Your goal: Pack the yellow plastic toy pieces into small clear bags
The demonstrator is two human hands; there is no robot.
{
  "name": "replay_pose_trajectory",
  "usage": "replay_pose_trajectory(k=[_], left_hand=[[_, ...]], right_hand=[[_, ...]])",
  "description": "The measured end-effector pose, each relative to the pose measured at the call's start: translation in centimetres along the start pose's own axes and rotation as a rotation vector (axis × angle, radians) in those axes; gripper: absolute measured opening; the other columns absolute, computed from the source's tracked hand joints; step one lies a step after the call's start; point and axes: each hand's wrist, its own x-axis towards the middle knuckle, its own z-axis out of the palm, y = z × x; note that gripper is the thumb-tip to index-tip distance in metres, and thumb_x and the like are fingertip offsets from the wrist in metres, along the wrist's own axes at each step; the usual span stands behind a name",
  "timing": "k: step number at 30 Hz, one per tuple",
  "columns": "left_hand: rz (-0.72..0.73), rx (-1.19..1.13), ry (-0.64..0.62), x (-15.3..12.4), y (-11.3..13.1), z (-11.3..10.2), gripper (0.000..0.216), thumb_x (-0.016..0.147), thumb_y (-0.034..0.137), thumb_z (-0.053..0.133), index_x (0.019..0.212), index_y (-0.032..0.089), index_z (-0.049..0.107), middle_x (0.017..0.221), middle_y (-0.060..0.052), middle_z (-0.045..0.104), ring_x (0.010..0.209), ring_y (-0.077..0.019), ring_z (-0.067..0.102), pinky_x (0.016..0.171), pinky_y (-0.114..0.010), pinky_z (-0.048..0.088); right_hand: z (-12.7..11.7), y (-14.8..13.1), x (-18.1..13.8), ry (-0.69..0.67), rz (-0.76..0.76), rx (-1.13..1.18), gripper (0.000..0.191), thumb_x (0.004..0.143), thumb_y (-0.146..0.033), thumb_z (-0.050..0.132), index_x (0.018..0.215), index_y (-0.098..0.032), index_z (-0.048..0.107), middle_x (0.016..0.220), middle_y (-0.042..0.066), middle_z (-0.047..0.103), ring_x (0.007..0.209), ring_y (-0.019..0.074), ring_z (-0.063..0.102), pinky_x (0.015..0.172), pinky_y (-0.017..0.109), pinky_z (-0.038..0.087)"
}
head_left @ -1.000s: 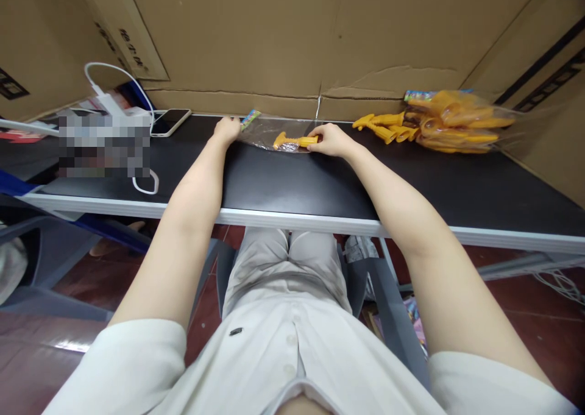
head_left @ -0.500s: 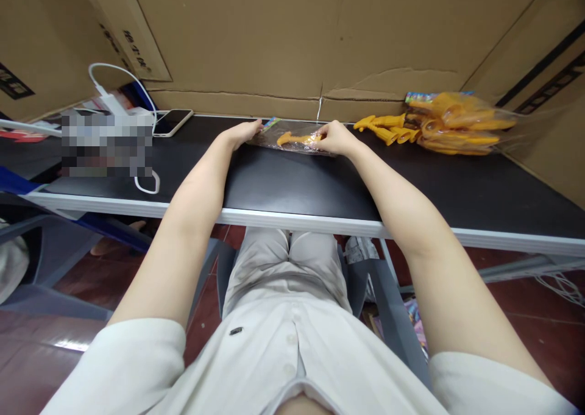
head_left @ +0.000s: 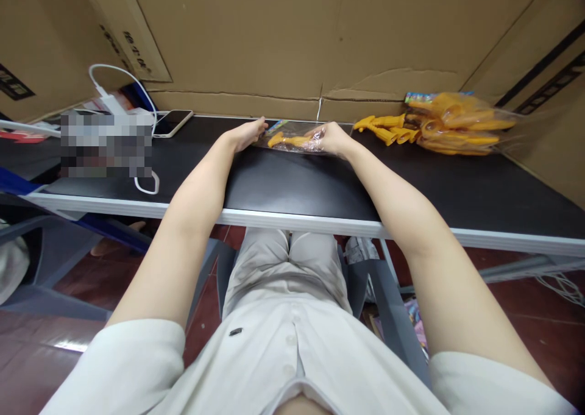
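Note:
A clear plastic bag (head_left: pixel 292 147) lies across the table between my hands, with a yellow plastic toy (head_left: pixel 289 141) inside it. A colourful printed header (head_left: pixel 276 126) shows at the bag's left end. My left hand (head_left: pixel 248 134) holds that end, its thumb toward the header and its other fingers partly hidden. At the opposite end, my right hand (head_left: pixel 334 139) pinches crinkled film close to the toy's right part. Several loose yellow toys (head_left: pixel 387 127) lie right of my right hand, beside a pile of bagged yellow toys (head_left: pixel 461 125).
Cardboard panels (head_left: pixel 274 37) rise behind and beside the black table (head_left: pixel 297 186). A phone (head_left: pixel 173 123) lies at the back left, near a white cable (head_left: pixel 123 66) and a blurred-out patch. The table's metal front edge (head_left: pixel 301 221) runs above my lap.
The yellow toy has shifted slightly left inside the bag, toward my left hand. More crinkled film shows by my right hand. Both hands stay at the bag's ends.

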Motion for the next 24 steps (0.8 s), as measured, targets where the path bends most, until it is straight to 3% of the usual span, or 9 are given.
replay_pose_trajectory(k=[3, 6, 12, 18, 21, 24], left_hand=[[-0.001, -0.038, -0.011, 0.1, 0.2, 0.2, 0.07, 0.12, 0.04, 0.013, 0.18, 0.008, 0.031, 0.186, -0.013, 0.029, 0.173, -0.0182, 0.027, 0.14, -0.029, 0.025], [0.004, -0.032, -0.012, 0.0, 0.4, 0.3, 0.069, 0.12, 0.039, 0.013, 0.179, 0.012, 0.034, 0.185, -0.011, 0.033, 0.173, -0.0189, 0.029, 0.141, -0.034, 0.025], [0.004, -0.035, 0.005, 0.4, 0.2, 0.4, 0.07, 0.121, 0.038, 0.009, 0.179, 0.006, 0.032, 0.186, -0.013, 0.026, 0.174, -0.0197, 0.024, 0.141, -0.034, 0.023], [0.041, -0.095, 0.261, 2.1, -0.5, 0.1, 0.065, 0.122, 0.047, 0.022, 0.16, 0.012, 0.061, 0.167, -0.02, 0.061, 0.16, -0.0264, 0.054, 0.131, -0.037, 0.044], [0.114, -0.143, 0.392, 2.2, -0.4, -0.1, 0.069, 0.117, 0.066, 0.034, 0.142, 0.015, 0.073, 0.14, -0.021, 0.078, 0.142, -0.032, 0.07, 0.121, -0.044, 0.055], [0.181, -0.151, 0.388, 1.7, -0.1, 0.1, 0.078, 0.109, 0.082, 0.041, 0.128, 0.016, 0.077, 0.111, -0.019, 0.086, 0.126, -0.0341, 0.078, 0.116, -0.047, 0.058]], right_hand=[[0.3, 0.1, -0.1, 0.054, 0.009, 0.086, 0.032, 0.076, -0.032, 0.098, 0.095, -0.013, 0.08, 0.097, 0.01, 0.082, 0.105, 0.0276, 0.072, 0.104, 0.04, 0.06], [0.8, 0.3, 0.0, 0.061, 0.01, 0.151, 0.038, 0.073, -0.036, 0.101, 0.095, -0.014, 0.08, 0.098, 0.011, 0.083, 0.109, 0.0301, 0.07, 0.108, 0.044, 0.058], [1.7, 1.2, 1.0, -0.033, -0.026, 0.24, 0.038, 0.067, -0.027, 0.1, 0.097, -0.014, 0.08, 0.107, 0.011, 0.083, 0.11, 0.0283, 0.075, 0.118, 0.046, 0.056], [1.6, 1.1, 1.0, -0.101, -0.026, 0.279, 0.05, 0.058, -0.03, 0.104, 0.102, -0.017, 0.084, 0.105, 0.009, 0.085, 0.114, 0.0306, 0.078, 0.116, 0.048, 0.059], [1.6, 1.0, 0.8, -0.105, -0.018, 0.315, 0.049, 0.058, -0.027, 0.104, 0.101, -0.016, 0.084, 0.107, 0.01, 0.086, 0.115, 0.0297, 0.079, 0.117, 0.047, 0.059], [1.7, 1.0, 0.8, -0.12, -0.019, 0.355, 0.049, 0.056, -0.028, 0.106, 0.098, -0.016, 0.085, 0.11, 0.01, 0.086, 0.117, 0.0301, 0.079, 0.119, 0.046, 0.058]])
